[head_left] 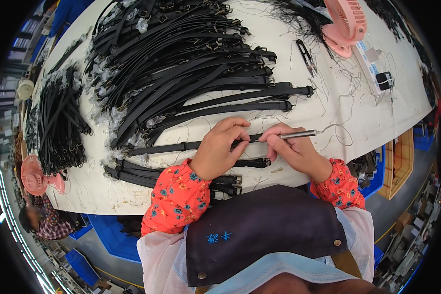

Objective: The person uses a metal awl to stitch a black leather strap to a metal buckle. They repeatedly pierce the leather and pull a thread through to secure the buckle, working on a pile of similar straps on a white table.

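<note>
My left hand (pixel 223 147) is closed around a black strap (pixel 164 148), which lies across the table in front of me. Thumb and forefinger meet near the strap's right end. Close beside it, my right hand (pixel 293 149) grips a slim, pen-shaped metal tool (pixel 299 134), with a thin wire curling away from its right end. The tool's other end is hidden at my fingers, by the strap. Below my hands lie a few more black straps (pixel 142 172) with metal buckles. A large pile of buckled black straps (pixel 201 66) spreads beyond my hands, some ends wrapped in clear plastic.
Thread snips (pixel 306 56) lie at the far right, near a pink fan (pixel 345 24) and a white power strip (pixel 372 68). Another strap bundle (pixel 61 120) and a second pink fan (pixel 34 176) are at left. Loose threads litter the white table (pixel 323 105).
</note>
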Available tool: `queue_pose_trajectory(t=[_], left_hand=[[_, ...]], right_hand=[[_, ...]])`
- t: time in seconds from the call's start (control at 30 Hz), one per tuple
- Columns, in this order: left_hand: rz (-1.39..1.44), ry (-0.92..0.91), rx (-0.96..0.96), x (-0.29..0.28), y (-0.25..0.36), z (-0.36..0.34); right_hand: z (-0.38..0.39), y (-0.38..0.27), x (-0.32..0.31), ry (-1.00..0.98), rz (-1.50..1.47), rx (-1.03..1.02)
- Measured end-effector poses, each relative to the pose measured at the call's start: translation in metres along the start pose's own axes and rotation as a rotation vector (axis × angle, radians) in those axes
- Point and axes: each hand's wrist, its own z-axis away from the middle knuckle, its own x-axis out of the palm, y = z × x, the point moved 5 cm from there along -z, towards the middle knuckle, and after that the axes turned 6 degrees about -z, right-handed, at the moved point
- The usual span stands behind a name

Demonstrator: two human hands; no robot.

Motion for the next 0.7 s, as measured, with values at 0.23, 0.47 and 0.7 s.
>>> queue_pose_trajectory(t=[0.23,0.47,0.7], left_hand=[[0.018,-0.015,-0.003,-0.0024,0.0031,-0.001],[0.036,-0.022,-0.001,-0.0036,0.0026,-0.001],[0.08,-0.056,-0.004,-0.0059,0.002,-0.0013]], right_hand=[[-0.0008,0.0002,0.0002,-0.014,0.047,-0.016],[-0.0009,-0.0011,0.0005,-0.01,0.049,-0.003],[-0.0008,-0.0022,0.0015,-0.01,0.048,-0.003]])
